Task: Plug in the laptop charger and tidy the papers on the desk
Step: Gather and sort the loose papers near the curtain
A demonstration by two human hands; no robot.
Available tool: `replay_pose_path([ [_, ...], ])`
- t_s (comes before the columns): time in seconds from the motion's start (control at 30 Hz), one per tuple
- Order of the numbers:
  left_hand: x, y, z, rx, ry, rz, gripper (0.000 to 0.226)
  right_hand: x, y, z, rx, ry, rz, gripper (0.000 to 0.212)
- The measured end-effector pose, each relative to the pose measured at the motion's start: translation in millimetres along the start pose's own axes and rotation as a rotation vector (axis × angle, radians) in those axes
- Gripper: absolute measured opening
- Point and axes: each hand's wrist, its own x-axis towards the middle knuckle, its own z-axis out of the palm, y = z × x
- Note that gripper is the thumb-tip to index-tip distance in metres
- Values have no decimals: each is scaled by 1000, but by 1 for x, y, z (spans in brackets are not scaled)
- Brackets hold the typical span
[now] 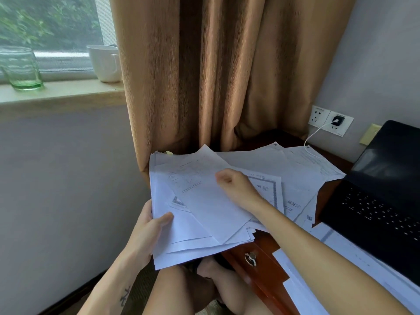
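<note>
My left hand [150, 228] grips a thick stack of white papers [193, 228] by its left edge, thumb on top, holding it out past the desk's left end. My right hand [236, 185] pinches the right edge of the top sheet [204, 192], which lies askew on the stack. More loose papers [302, 169] are spread over the reddish wooden desk [327, 192]. A black charger plug [336, 121] sits in the wall socket [341, 126], and its white cable [314, 135] runs down over the papers. The open black laptop [381, 201] stands at the right.
A brown curtain [216, 76] hangs behind the desk. A white mug [105, 63] and a green glass [21, 69] stand on the windowsill at upper left. The desk drawer with a metal pull [250, 258] is below the stack. More sheets [329, 258] lie along the front edge.
</note>
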Motion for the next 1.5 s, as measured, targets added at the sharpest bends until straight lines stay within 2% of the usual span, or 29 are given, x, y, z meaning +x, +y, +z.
replay_pose_path([
  [0.07, 1, -1, 0, -7, 3, -1, 43, 0, 13, -18, -376, 29, 13, 51],
  [0.1, 1, -1, 0, -10, 3, -2, 44, -1, 15, -24, -488, 5, 36, 65],
  [0.17, 1, -1, -1, -11, 3, -2, 44, -3, 12, -32, -542, -45, 82, 77],
  [0.23, 1, -1, -1, -4, 0, -3, 44, 0, 10, -31, -504, -56, 101, 79],
  [0.3, 1, 0, -1, 0, -4, -6, 43, 8, 13, -31, -399, -36, 116, 69],
  [0.4, 1, 1, -1, 2, -2, -4, 41, 24, 23, -41, -300, -9, 102, 30],
  [0.43, 1, 1, -2, 3, 1, -4, 41, 28, 25, -48, -325, -14, 104, 26],
  [0.57, 0, 0, 0, 8, 7, -3, 42, 35, 37, -82, -507, -61, 167, 39],
  [0.7, -1, -1, -2, 20, 13, -7, 43, 50, 71, -95, -483, -135, 235, 42],
  [0.9, -2, 0, -2, 36, 14, -19, 44, 34, 49, -76, -518, -176, 108, 44],
  [1.0, -3, -2, -2, 40, 20, -24, 43, 34, 50, -74, -547, -108, 100, 32],
  [1.1, -2, -3, -2, 41, 33, -33, 43, 34, 51, -82, -421, -141, 96, 16],
  [1.2, -2, -4, -2, 30, 39, -43, 39, 29, 48, -93, -209, -152, 87, 17],
  [1.33, -3, -5, 0, 25, 37, -39, 35, 12, 46, -88, -9, -55, 141, 16],
  [1.4, -3, -4, 1, -3, 41, -40, 33, 2, 48, -73, 36, -3, 136, 17],
  [1.5, -4, -1, 1, -56, 34, -47, 40, -12, 41, -47, 29, 14, 36, 15],
])
